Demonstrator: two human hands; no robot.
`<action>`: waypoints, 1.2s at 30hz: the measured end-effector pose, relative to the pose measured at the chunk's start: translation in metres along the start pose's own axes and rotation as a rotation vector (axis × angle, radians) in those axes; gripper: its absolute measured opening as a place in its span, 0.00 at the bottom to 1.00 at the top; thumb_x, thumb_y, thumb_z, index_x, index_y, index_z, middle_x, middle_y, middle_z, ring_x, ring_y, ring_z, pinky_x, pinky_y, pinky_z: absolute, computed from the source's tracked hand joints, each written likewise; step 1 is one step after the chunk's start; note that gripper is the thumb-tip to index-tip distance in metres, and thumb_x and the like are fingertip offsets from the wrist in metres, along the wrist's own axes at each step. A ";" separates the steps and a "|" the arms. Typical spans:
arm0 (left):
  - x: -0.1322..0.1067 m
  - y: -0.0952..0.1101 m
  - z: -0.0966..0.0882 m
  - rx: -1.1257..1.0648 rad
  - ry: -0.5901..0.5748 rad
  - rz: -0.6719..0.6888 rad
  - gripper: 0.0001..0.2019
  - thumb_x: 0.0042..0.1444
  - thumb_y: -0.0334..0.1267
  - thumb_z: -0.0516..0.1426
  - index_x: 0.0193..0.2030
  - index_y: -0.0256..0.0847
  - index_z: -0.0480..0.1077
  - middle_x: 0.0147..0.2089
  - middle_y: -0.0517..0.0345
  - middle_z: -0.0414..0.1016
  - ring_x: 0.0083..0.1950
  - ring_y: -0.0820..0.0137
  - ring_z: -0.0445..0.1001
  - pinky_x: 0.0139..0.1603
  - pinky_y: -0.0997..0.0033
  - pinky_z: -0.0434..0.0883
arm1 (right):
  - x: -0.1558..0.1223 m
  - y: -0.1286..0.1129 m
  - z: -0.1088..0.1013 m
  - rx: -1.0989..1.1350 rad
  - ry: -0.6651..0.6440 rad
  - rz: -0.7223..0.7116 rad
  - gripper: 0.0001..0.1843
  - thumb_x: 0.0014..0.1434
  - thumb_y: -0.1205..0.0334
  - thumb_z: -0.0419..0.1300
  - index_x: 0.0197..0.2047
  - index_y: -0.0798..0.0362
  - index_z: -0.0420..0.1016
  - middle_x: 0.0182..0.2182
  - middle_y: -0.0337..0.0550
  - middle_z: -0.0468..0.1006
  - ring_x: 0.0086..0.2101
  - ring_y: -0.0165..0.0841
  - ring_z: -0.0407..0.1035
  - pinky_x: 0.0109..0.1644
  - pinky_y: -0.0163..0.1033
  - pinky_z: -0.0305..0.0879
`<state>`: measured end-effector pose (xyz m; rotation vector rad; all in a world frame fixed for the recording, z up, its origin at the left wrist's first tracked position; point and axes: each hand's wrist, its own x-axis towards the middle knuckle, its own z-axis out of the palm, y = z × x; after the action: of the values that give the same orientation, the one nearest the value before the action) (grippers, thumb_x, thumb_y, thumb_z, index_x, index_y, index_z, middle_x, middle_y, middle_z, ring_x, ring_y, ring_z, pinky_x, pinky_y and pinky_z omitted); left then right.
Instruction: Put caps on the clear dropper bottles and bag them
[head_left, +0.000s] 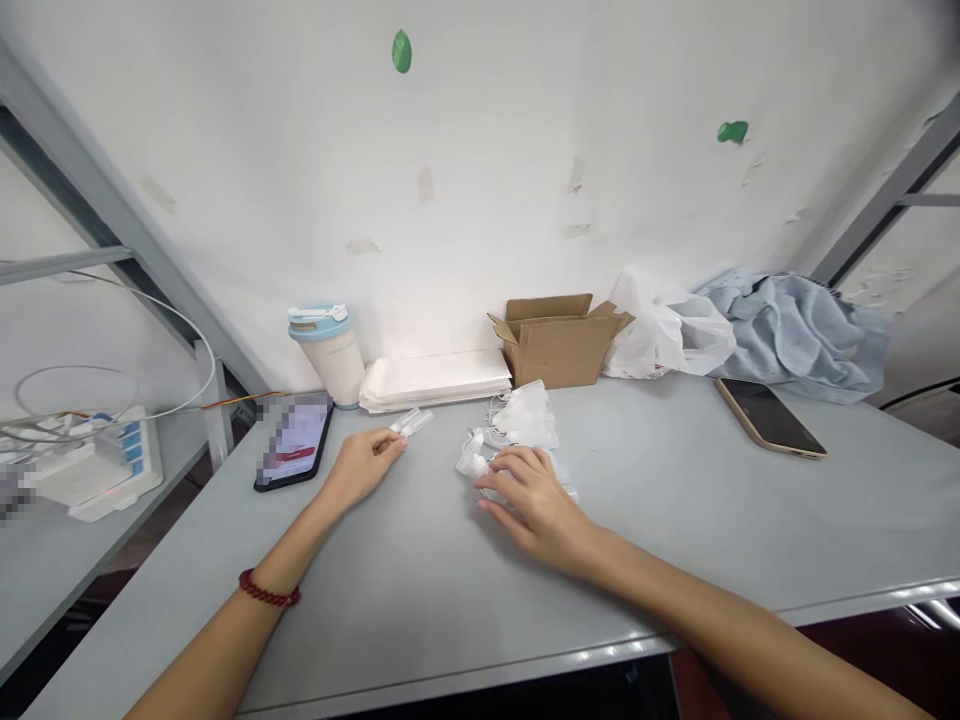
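Observation:
My left hand [364, 463] is closed, its thumb and fingertips pinching the near end of a small clear plastic tube [414, 423]. A second slim piece seems to lie close against that tube; I cannot tell whether they are joined. My right hand [534, 507] reaches over a pile of small translucent white plastic pieces [527, 415] with thin cords or wires among them. Its fingers are apart and bent, the tips touching or just above the near side of the pile. Part of the pile is hidden beneath that hand.
Along the wall stand a blue-lidded cup [334, 360], a stack of white packets [439, 378], an open cardboard box [562, 350], a white plastic bag [664, 325] and blue cloth [802, 330]. Phones lie left [300, 440] and right [772, 420]. A power strip [120, 470] sits far left.

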<state>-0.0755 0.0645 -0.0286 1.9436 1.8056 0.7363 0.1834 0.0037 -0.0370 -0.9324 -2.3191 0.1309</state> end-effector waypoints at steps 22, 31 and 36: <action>-0.027 0.040 0.004 -0.423 -0.275 0.077 0.23 0.55 0.48 0.52 0.53 0.36 0.67 0.30 0.59 0.67 0.24 0.73 0.64 0.28 0.72 0.65 | 0.003 0.000 -0.008 0.199 0.069 0.028 0.03 0.58 0.65 0.58 0.38 0.51 0.69 0.36 0.45 0.72 0.42 0.38 0.63 0.47 0.47 0.60; -0.038 0.048 0.016 -0.410 -0.344 0.220 0.15 0.58 0.43 0.53 0.46 0.38 0.72 0.33 0.57 0.72 0.27 0.74 0.65 0.31 0.73 0.65 | 0.004 -0.003 -0.011 0.345 0.083 0.128 0.04 0.59 0.69 0.55 0.34 0.50 0.64 0.31 0.41 0.71 0.37 0.35 0.64 0.42 0.41 0.61; -0.042 0.051 0.016 -0.297 -0.281 0.322 0.13 0.60 0.42 0.51 0.40 0.38 0.74 0.33 0.56 0.74 0.29 0.72 0.67 0.31 0.73 0.64 | 0.003 -0.004 -0.013 0.358 0.049 0.193 0.03 0.60 0.67 0.53 0.34 0.51 0.63 0.32 0.42 0.71 0.37 0.34 0.64 0.40 0.39 0.60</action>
<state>-0.0263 0.0185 -0.0154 2.0341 1.1636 0.7373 0.1869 0.0012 -0.0242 -0.9567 -2.0641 0.5765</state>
